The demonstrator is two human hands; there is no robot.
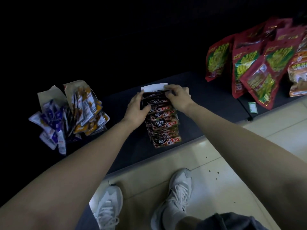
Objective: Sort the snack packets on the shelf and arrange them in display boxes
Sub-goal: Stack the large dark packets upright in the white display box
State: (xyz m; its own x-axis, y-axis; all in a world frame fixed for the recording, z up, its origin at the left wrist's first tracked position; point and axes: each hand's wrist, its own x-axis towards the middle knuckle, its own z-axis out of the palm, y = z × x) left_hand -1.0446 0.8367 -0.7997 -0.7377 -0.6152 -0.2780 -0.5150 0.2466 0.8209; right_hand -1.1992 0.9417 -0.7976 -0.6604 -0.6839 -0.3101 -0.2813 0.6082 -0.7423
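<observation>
A display box (153,87) with a white back flap stands on the dark low shelf (204,90). It holds a row of several black-and-red snack packets (163,127) leaning one behind another. My left hand (139,109) grips the left side of the rear packets, fingers curled over their tops. My right hand (178,95) pinches the right side of the same packets, close to the white flap. Both hands work at the far end of the row.
To the left stands a box crammed with loose purple, white and orange packets (69,113). Large red-and-green snack bags (252,63) lean at the right. A small green tag (252,107) sits on the shelf edge. My white shoes (174,196) stand on cream floor tiles.
</observation>
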